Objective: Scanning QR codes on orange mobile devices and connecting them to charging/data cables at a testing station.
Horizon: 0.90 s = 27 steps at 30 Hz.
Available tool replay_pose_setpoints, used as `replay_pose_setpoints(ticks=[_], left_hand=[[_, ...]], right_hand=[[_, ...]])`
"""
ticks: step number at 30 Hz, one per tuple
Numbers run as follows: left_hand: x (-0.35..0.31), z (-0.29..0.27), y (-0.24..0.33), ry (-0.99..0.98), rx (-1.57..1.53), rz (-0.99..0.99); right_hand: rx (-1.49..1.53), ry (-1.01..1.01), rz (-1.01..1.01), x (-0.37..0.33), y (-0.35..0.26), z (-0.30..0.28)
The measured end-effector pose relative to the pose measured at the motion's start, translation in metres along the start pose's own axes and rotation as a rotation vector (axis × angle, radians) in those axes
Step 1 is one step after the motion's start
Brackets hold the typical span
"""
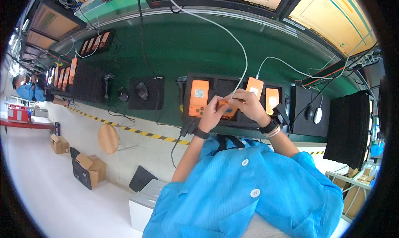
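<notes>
Between my two hands is an orange handheld device point(228, 112), low over the black foam tray point(224, 86). My left hand point(212, 116) grips its left side, fingers bent. My right hand point(250, 106) is closed at the device's top edge, pinching the end of a white cable point(245, 59); the fingers hide the plug and whether it is seated. Left of my hands lies another orange device point(199, 97) with a pale label. To the right are an orange device point(254, 87) with a cable at its top and one more orange device point(272, 100).
Monitors point(332, 19) stand along the bench's far side. A black mouse point(309, 112) and white mouse point(318, 115) lie on the right; a stack of black foam trays point(348, 125) is beyond them. Further left are a mouse pad point(156, 97), several orange devices, a round stool point(108, 138) and another person point(31, 91).
</notes>
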<state>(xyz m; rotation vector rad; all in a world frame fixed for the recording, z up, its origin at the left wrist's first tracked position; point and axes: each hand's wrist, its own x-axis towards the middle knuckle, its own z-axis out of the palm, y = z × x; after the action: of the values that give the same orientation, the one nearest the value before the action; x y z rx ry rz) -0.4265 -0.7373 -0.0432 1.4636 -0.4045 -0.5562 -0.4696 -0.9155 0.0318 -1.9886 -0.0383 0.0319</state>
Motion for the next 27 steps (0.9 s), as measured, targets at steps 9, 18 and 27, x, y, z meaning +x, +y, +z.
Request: replay_pose_setpoints(ticks=[9, 18, 27], left_hand=[[-0.049, -0.046, -0.012, 0.353, -0.080, 0.013], [-0.153, -0.179, -0.036, 0.393, 0.427, -0.165], [-0.309, -0.357, -0.049, 0.496, 0.394, -0.342]], right_hand=[[0.130, 0.084, 0.084, 0.010, 0.013, 0.007], [0.038, 0.089, 0.013, 0.070, 0.128, -0.018], [0.166, -0.317, 0.183, 0.104, -0.072, 0.244]])
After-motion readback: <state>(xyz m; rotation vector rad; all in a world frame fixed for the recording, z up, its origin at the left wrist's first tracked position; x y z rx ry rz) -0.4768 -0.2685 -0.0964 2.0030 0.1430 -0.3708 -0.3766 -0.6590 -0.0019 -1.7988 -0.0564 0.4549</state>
